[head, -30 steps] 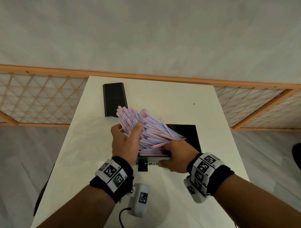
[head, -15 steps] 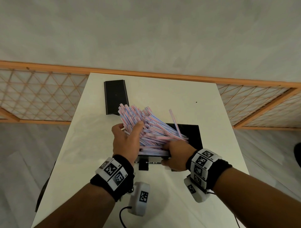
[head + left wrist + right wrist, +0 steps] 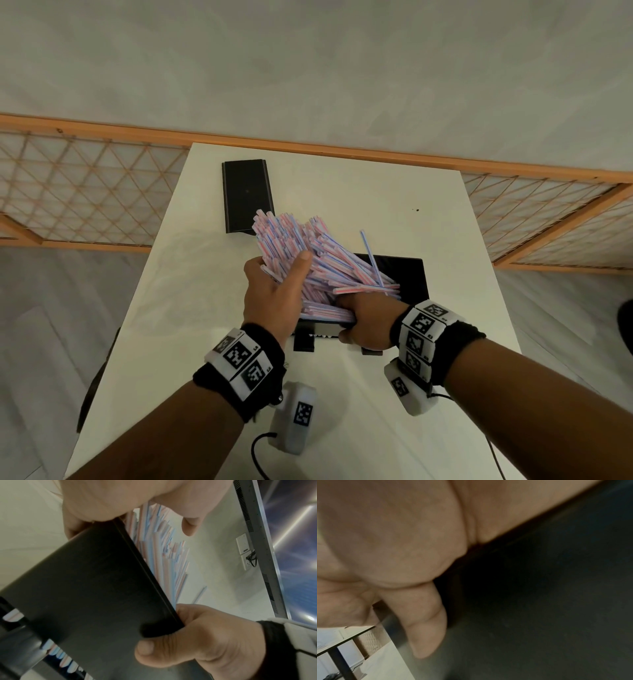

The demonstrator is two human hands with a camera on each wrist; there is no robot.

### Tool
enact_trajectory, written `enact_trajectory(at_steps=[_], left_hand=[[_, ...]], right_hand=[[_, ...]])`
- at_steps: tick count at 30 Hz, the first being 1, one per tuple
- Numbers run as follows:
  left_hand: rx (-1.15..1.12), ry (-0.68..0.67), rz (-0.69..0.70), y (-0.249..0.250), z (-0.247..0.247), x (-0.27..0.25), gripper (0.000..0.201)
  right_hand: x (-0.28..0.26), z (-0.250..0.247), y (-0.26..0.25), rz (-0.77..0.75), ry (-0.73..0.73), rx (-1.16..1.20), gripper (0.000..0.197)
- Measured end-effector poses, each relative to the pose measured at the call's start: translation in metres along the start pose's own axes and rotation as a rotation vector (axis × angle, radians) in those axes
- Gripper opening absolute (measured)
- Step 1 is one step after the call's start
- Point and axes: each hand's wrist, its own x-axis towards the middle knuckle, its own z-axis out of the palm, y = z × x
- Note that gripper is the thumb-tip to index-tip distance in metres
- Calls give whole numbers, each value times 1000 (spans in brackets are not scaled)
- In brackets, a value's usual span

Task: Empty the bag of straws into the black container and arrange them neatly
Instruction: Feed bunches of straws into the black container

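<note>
A thick bundle of pink, blue and white straws (image 3: pixel 308 246) fans up and left out of the black container (image 3: pixel 411 277) on the white table. My left hand (image 3: pixel 277 274) holds the bundle near its left end, thumb over the top. One straw stands up apart from the rest. My right hand (image 3: pixel 366 320) grips the container's near right corner. In the left wrist view the straws (image 3: pixel 164 555) rise behind the container's wall (image 3: pixel 85 588), and the right hand (image 3: pixel 197 642) has its thumb on the outer wall. The right wrist view shows only my right hand (image 3: pixel 402 547) against the dark container (image 3: pixel 539 601).
A flat black lid (image 3: pixel 247 197) lies at the table's far left, just beyond the straw tips. The white table (image 3: pixel 376 192) ends at a wooden lattice rail (image 3: pixel 85 192). A screen (image 3: pixel 291 547) and a wall socket (image 3: pixel 245 553) show in the left wrist view.
The bundle has shifted a little under my left hand, and one straw has sprung up out of the pile on the right. Both hands keep their holds.
</note>
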Motion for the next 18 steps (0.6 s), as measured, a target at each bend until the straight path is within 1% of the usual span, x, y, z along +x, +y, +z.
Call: enact_trajectory(at_steps=[2, 4, 6, 7, 9, 10, 11, 15, 16, 18], left_hand=[[-5, 4, 5, -1, -2, 0, 61], [-5, 8, 8, -2, -3, 1, 65], [20, 3, 18, -3, -4, 3, 61], [30, -4, 25, -4, -4, 3, 62], [57, -30, 39, -4, -4, 3, 73], [75, -43, 45, -4, -4, 2, 76], [85, -54, 45, -5, -5, 2, 75], [38, -93, -1, -7, -5, 1, 59], [18, -103, -2, -8, -6, 1, 59], [-7, -118, 7, -8, -6, 0, 69]], right_hand=[[2, 0, 0, 19, -15, -40, 23], [3, 1, -1, 49, -7, -62, 27], [2, 3, 0, 70, 10, -55, 31], [2, 5, 1, 72, 14, -47, 35], [1, 6, 0, 61, 23, -31, 47], [1, 6, -1, 56, 25, -11, 49], [1, 6, -1, 58, 19, 5, 47], [2, 2, -2, 70, -11, -25, 31], [1, 2, -3, 54, -6, -19, 30], [0, 3, -3, 9, 12, -12, 30]])
